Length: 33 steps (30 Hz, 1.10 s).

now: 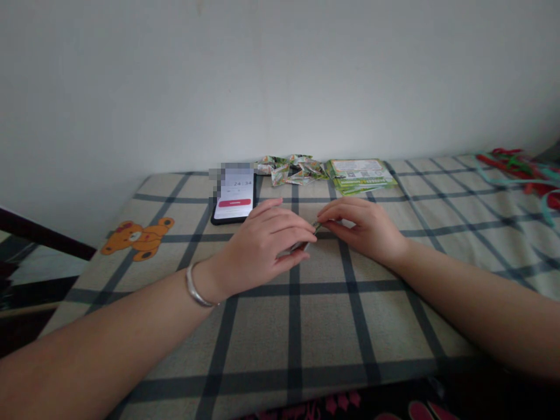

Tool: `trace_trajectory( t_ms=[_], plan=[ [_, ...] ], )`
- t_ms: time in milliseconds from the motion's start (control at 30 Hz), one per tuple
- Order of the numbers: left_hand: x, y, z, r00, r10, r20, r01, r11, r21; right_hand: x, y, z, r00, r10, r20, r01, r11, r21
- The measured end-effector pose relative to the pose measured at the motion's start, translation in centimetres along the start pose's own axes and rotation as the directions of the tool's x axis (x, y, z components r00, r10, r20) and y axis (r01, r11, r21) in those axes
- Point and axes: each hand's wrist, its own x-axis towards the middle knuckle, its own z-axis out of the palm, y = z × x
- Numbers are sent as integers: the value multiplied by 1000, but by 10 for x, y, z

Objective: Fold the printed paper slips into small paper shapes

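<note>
Near the middle of the table, my left hand (271,239) closes its fingers over a small folded piece of printed paper (318,226). Most of that paper is hidden beneath the fingers; a thin greenish edge pokes out. On the other side, my right hand (361,224) pinches this edge between thumb and fingertips. Both hands are just above or resting on the checked cloth; which of the two I cannot tell. Behind them lie folded paper pieces (293,170) with a green print. A stack of green and white printed sheets (363,174) sits to their right.
A phone (235,195) with a timer on its screen lies left of the folded pieces. The checked tablecloth (328,332) carries an orange bear picture (139,238) at the left. Red and pale blue strips (520,169) lie at the far right. A wall (280,81) stands behind the table.
</note>
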Motion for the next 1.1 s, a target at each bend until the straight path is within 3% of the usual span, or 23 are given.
trace_trajectory(
  t_ms=[333, 633, 867, 1100],
  plan=[
    [0, -1, -1, 998, -38, -43, 40, 998, 42, -2, -4, -5, 992, -128, 3, 127, 981, -147],
    [-1, -1, 1, 998, -57, -22, 59, 993, 100, -3, -11, -7, 944, -308, 117, 325, 929, -179],
    [-3, -4, 1, 999, -40, -28, 43, 992, 121, -4, -15, -6, 920, -323, 224, 357, 924, -136],
    [-3, -8, 6, 993, -116, -11, 116, 977, 178, -4, -13, -6, 880, -349, 322, 396, 914, -91]
  ],
)
